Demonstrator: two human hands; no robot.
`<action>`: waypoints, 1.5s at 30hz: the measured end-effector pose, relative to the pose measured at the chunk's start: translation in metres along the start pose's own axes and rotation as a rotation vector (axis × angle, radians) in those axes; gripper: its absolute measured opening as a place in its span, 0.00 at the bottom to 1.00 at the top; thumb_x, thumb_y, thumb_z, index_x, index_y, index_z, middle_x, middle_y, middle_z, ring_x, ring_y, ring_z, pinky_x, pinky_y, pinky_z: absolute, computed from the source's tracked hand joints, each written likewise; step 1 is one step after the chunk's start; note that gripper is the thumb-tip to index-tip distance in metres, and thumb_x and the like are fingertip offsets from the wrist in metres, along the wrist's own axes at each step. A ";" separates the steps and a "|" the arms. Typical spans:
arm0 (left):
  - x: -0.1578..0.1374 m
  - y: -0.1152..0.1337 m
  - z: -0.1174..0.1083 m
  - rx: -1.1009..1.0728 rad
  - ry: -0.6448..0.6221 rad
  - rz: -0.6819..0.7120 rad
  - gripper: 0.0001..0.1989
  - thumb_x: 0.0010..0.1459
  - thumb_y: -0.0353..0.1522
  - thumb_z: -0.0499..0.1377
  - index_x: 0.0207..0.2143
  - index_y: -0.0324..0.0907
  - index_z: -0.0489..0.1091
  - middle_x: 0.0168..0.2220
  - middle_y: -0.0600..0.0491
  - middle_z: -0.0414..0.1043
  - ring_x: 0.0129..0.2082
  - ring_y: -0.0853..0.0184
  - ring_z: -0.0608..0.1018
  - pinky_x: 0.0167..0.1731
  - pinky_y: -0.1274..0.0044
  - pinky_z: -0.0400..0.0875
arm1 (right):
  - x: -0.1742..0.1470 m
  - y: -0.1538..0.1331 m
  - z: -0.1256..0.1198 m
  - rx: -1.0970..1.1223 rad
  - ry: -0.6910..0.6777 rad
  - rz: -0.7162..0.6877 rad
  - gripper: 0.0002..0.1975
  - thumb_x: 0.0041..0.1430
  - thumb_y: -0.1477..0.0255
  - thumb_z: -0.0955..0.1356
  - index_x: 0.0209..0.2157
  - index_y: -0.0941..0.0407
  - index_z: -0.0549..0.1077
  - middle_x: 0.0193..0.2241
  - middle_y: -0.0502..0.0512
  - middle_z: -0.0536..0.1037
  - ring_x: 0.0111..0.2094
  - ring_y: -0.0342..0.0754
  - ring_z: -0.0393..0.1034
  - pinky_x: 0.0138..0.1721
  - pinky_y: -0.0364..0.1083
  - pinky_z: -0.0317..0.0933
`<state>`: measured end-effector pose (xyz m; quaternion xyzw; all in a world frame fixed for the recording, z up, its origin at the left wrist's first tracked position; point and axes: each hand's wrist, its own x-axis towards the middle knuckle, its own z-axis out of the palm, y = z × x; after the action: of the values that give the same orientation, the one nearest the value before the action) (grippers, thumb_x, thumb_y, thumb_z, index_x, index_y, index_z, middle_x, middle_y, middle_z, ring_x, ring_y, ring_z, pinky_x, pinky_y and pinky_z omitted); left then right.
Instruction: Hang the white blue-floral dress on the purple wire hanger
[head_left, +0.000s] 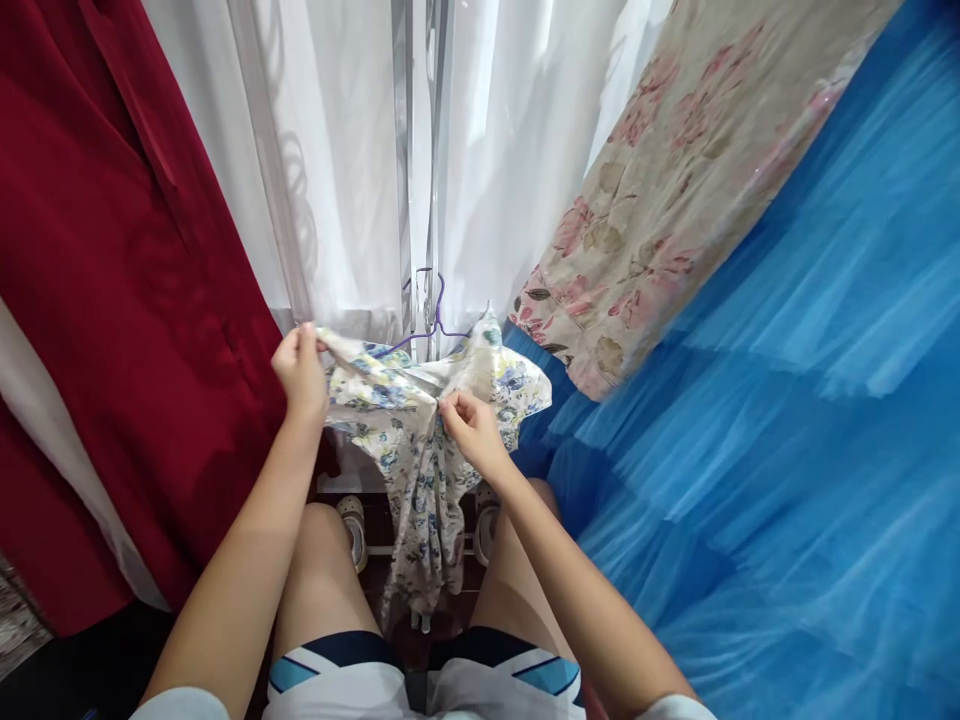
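A white garment with a blue, yellow and green floral print (427, 470) hangs in front of me on a purple hanger (438, 318). Its lower part gathers and drops between my knees. My left hand (301, 372) pinches the collar edge and draws it out to the left. Near the middle of the neckline, my right hand (472, 428) is closed on the front edge of the same garment, fingertips together. Whether a button or other fastener sits under those fingers I cannot tell.
White curtains (510, 150) hang behind the hanger. Dark red cloth (135, 300) hangs at left. To the right are a beige fabric with pink flowers (637, 220) and a blue ruffled tulle skirt (750, 480). Clogs (352, 530) show on my feet below.
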<state>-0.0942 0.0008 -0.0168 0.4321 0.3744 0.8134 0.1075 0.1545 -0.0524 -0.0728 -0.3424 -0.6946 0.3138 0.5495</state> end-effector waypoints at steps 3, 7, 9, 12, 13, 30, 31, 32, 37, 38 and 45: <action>0.000 -0.038 -0.035 -0.078 0.113 -0.376 0.19 0.56 0.45 0.57 0.24 0.42 0.55 0.22 0.61 0.54 0.22 0.74 0.63 0.28 0.81 0.63 | -0.018 0.009 -0.012 0.042 -0.067 0.055 0.17 0.63 0.58 0.64 0.26 0.55 0.64 0.19 0.45 0.64 0.21 0.42 0.56 0.24 0.42 0.51; -0.065 -0.070 -0.058 -0.051 -0.041 -0.612 0.22 0.49 0.48 0.61 0.23 0.43 0.56 0.19 0.60 0.56 0.20 0.73 0.64 0.27 0.78 0.64 | -0.037 0.040 -0.030 -0.001 -0.018 0.199 0.20 0.60 0.52 0.65 0.26 0.54 0.64 0.18 0.46 0.65 0.20 0.43 0.57 0.24 0.43 0.52; -0.103 -0.072 -0.055 -0.063 -0.182 -0.681 0.21 0.45 0.47 0.65 0.25 0.41 0.62 0.21 0.57 0.62 0.22 0.71 0.68 0.28 0.76 0.66 | -0.050 0.061 -0.043 -0.073 0.074 0.275 0.21 0.59 0.50 0.63 0.25 0.53 0.63 0.17 0.46 0.65 0.19 0.43 0.56 0.23 0.43 0.51; -0.139 -0.057 -0.038 -0.114 -0.402 -0.709 0.20 0.46 0.46 0.66 0.27 0.39 0.68 0.25 0.53 0.67 0.27 0.68 0.71 0.32 0.75 0.69 | -0.076 0.087 -0.067 -0.165 0.155 0.338 0.21 0.58 0.53 0.62 0.21 0.53 0.62 0.16 0.47 0.65 0.18 0.45 0.56 0.23 0.44 0.51; -0.145 -0.047 -0.030 -0.137 -0.468 -0.701 0.19 0.47 0.46 0.66 0.27 0.39 0.69 0.26 0.53 0.67 0.28 0.67 0.71 0.34 0.75 0.69 | -0.085 0.092 -0.073 -0.195 0.157 0.356 0.20 0.57 0.55 0.63 0.19 0.53 0.62 0.15 0.47 0.65 0.18 0.45 0.57 0.23 0.45 0.52; -0.187 0.031 -0.029 -0.141 -1.138 -0.571 0.23 0.62 0.47 0.55 0.56 0.51 0.69 0.48 0.48 0.73 0.49 0.57 0.73 0.52 0.67 0.66 | -0.087 -0.011 -0.023 0.474 -0.385 0.535 0.15 0.55 0.60 0.72 0.38 0.56 0.75 0.32 0.51 0.75 0.33 0.47 0.68 0.38 0.45 0.62; -0.190 0.027 -0.042 -0.116 -1.200 -0.643 0.23 0.60 0.48 0.56 0.55 0.50 0.70 0.47 0.48 0.73 0.48 0.56 0.73 0.51 0.67 0.66 | -0.084 -0.013 -0.025 0.461 -0.394 0.517 0.15 0.54 0.60 0.73 0.36 0.57 0.76 0.30 0.51 0.75 0.31 0.46 0.67 0.36 0.45 0.61; -0.193 0.023 -0.055 -0.064 -1.246 -0.710 0.23 0.58 0.49 0.58 0.51 0.48 0.73 0.45 0.48 0.74 0.47 0.56 0.74 0.49 0.67 0.68 | -0.081 -0.017 -0.028 0.424 -0.395 0.489 0.15 0.54 0.59 0.73 0.35 0.57 0.76 0.29 0.51 0.75 0.30 0.46 0.67 0.35 0.44 0.60; -0.193 0.010 -0.108 0.304 -1.297 -0.710 0.19 0.53 0.47 0.63 0.36 0.41 0.75 0.36 0.50 0.75 0.37 0.59 0.74 0.35 0.74 0.68 | -0.053 -0.030 -0.050 0.157 -0.372 0.327 0.14 0.56 0.60 0.71 0.33 0.58 0.76 0.28 0.52 0.75 0.29 0.46 0.66 0.33 0.44 0.60; -0.184 0.008 -0.115 0.352 -1.292 -0.617 0.17 0.56 0.46 0.61 0.34 0.41 0.75 0.34 0.51 0.74 0.35 0.61 0.74 0.34 0.75 0.67 | -0.046 -0.030 -0.057 0.118 -0.342 0.295 0.14 0.56 0.60 0.70 0.33 0.58 0.76 0.29 0.52 0.75 0.29 0.46 0.66 0.33 0.44 0.60; -0.068 -0.002 -0.143 0.705 -1.161 0.019 0.10 0.59 0.36 0.55 0.31 0.47 0.76 0.38 0.50 0.76 0.44 0.56 0.73 0.52 0.66 0.61 | 0.000 -0.026 -0.095 -0.004 0.049 0.154 0.15 0.49 0.62 0.73 0.34 0.58 0.76 0.24 0.50 0.74 0.23 0.44 0.63 0.25 0.43 0.57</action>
<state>-0.1651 -0.1058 -0.1098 0.8111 0.4951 0.2799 0.1366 0.2441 -0.0613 -0.0331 -0.4035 -0.6531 0.3452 0.5398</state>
